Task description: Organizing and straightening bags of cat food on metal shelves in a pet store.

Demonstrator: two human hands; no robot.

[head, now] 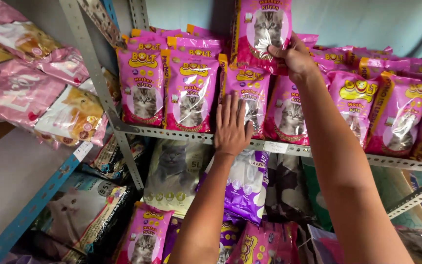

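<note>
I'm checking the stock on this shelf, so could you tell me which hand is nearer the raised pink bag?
Right hand grips the raised pink bag; left hand rests lower.

The raised cat-food bag [263, 30] is magenta pink with a grey tabby kitten picture; the shelved bags [191, 88] add yellow trim. The litter sack [244, 188] below is purple and white, the shelf rail [318, 151] grey.

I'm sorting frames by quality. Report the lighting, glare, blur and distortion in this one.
Head view: even, soft light; glare streaks on the glossy pink cat-food bags; mild wide-angle bending of the metal shelf rail toward the edges; right hand with the raised bag and left hand are sharp; bottom bags lie in shadow.
</note>
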